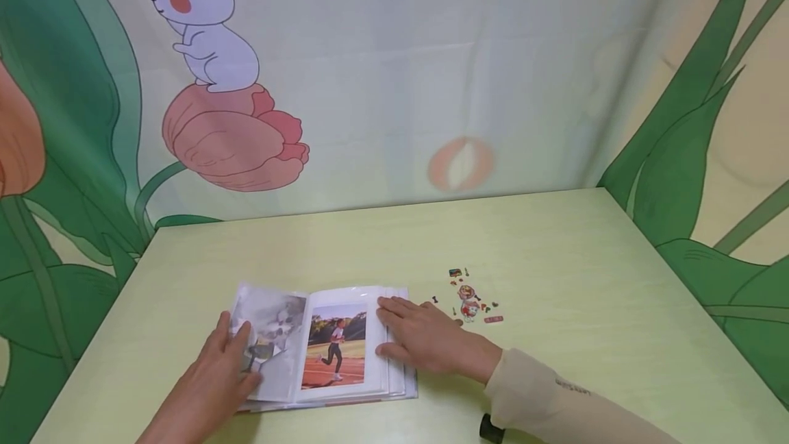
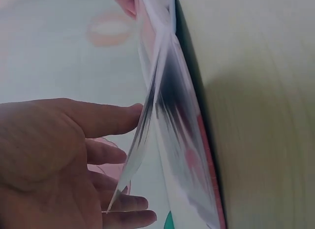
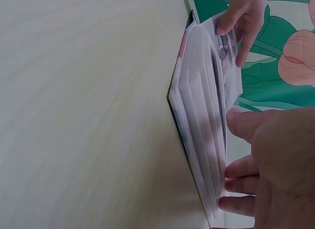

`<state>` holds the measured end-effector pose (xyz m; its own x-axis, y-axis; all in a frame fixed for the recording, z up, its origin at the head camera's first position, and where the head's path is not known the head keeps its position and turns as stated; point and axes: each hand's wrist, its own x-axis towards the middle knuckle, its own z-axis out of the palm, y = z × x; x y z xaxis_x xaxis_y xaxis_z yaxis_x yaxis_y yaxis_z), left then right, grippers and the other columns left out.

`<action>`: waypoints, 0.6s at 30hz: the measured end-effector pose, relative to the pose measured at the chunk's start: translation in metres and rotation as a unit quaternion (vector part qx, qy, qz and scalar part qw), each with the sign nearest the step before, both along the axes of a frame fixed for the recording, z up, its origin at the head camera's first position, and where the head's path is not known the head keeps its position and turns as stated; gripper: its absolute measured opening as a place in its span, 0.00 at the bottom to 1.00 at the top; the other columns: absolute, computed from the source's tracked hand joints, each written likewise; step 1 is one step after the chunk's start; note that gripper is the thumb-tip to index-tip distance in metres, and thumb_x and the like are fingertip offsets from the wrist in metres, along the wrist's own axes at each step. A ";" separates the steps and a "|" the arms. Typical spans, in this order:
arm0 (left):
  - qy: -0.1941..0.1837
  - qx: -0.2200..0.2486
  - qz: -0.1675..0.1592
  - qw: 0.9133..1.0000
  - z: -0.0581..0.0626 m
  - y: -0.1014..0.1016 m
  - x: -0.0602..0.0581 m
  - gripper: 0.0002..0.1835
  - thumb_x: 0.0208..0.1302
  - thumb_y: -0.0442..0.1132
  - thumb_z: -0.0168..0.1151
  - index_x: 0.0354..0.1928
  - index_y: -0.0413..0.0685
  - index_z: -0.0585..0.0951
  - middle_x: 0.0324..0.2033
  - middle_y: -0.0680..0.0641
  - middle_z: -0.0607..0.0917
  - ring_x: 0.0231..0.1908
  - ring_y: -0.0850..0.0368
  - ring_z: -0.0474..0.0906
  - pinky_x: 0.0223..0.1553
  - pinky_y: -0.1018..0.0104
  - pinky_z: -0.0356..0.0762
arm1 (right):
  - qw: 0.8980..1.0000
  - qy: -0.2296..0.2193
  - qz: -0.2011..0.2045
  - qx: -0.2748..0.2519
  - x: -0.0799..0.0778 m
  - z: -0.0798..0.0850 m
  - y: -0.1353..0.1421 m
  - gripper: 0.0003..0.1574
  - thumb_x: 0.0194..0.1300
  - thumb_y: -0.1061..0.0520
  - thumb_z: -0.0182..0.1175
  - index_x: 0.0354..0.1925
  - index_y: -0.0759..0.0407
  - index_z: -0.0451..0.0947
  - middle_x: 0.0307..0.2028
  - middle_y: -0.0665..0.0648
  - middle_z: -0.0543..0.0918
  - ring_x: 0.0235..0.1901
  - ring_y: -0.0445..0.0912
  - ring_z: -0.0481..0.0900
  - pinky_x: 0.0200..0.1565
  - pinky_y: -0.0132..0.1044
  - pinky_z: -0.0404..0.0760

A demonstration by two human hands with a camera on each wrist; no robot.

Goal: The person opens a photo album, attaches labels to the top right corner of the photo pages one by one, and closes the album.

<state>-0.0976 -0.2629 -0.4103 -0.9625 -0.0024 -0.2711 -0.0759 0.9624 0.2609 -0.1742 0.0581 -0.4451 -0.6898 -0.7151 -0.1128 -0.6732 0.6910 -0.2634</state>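
Observation:
A photo album [image 1: 298,355] lies spread on the table, with clear-sleeved pages. Its right page carries a photo of a runner [image 1: 335,348] on a red track. Grey, misty imagery covers the left page [image 1: 277,317], which stands raised from the pages below it in the left wrist view. My left hand [image 1: 216,368] is at that page's outer edge, thumb [image 2: 133,114] against the leaf and fingers extended loosely. Fairly straight fingers of my right hand [image 1: 428,336] rest on the right page's outer margin, beside the stacked page edges [image 3: 202,106].
Small colourful stickers [image 1: 468,303], including a cartoon figure, lie right of the album, just beyond my right hand. The pale table [image 1: 585,259] meets a printed curtain [image 1: 370,88] at its back edge. A black band [image 1: 491,428] shows under the right sleeve.

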 end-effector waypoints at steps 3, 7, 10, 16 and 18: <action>-0.029 0.003 0.015 0.999 -0.006 -0.001 -0.003 0.48 0.67 0.49 0.71 0.78 0.31 0.58 0.75 0.19 0.40 0.73 0.19 0.46 0.62 0.25 0.60 | 1.000 0.008 0.000 0.005 0.001 0.000 0.000 0.45 0.79 0.34 0.49 0.78 0.61 0.61 0.79 0.57 0.58 0.78 0.53 0.56 0.70 0.55 0.67; -0.058 0.008 0.025 0.998 -0.014 -0.004 -0.004 0.49 0.68 0.54 0.69 0.78 0.32 0.57 0.74 0.18 0.40 0.73 0.19 0.45 0.63 0.24 0.59 | 1.000 0.017 0.000 0.012 0.001 -0.001 0.000 0.46 0.79 0.32 0.47 0.79 0.60 0.60 0.79 0.56 0.58 0.78 0.53 0.56 0.70 0.54 0.68; -0.076 0.006 0.019 0.997 -0.021 -0.007 -0.005 0.49 0.68 0.58 0.68 0.77 0.32 0.59 0.74 0.18 0.44 0.72 0.19 0.48 0.63 0.24 0.62 | 1.000 0.016 -0.003 0.014 0.002 -0.002 0.000 0.48 0.78 0.31 0.47 0.79 0.60 0.59 0.80 0.56 0.57 0.78 0.52 0.56 0.70 0.54 0.68; -0.088 -0.018 0.000 0.996 -0.029 -0.005 -0.008 0.50 0.68 0.63 0.64 0.74 0.30 0.63 0.73 0.20 0.55 0.71 0.19 0.51 0.63 0.25 0.62 | 1.000 0.022 -0.007 0.020 0.003 -0.003 -0.002 0.49 0.77 0.30 0.50 0.79 0.60 0.59 0.80 0.56 0.57 0.78 0.52 0.56 0.70 0.54 0.68; -0.087 -0.022 -0.002 0.996 -0.029 -0.004 -0.008 0.49 0.68 0.63 0.64 0.74 0.30 0.64 0.73 0.20 0.55 0.72 0.19 0.50 0.64 0.25 0.60 | 0.999 0.026 -0.006 0.023 0.003 -0.004 -0.002 0.49 0.76 0.30 0.51 0.79 0.60 0.60 0.80 0.56 0.58 0.78 0.52 0.57 0.70 0.53 0.69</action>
<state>-0.1058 -0.2667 -0.4389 -0.9007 -0.0136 -0.4342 -0.1122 0.9729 0.2022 -0.1714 0.0557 -0.4491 -0.7048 -0.7011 -0.1084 -0.6763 0.7102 -0.1958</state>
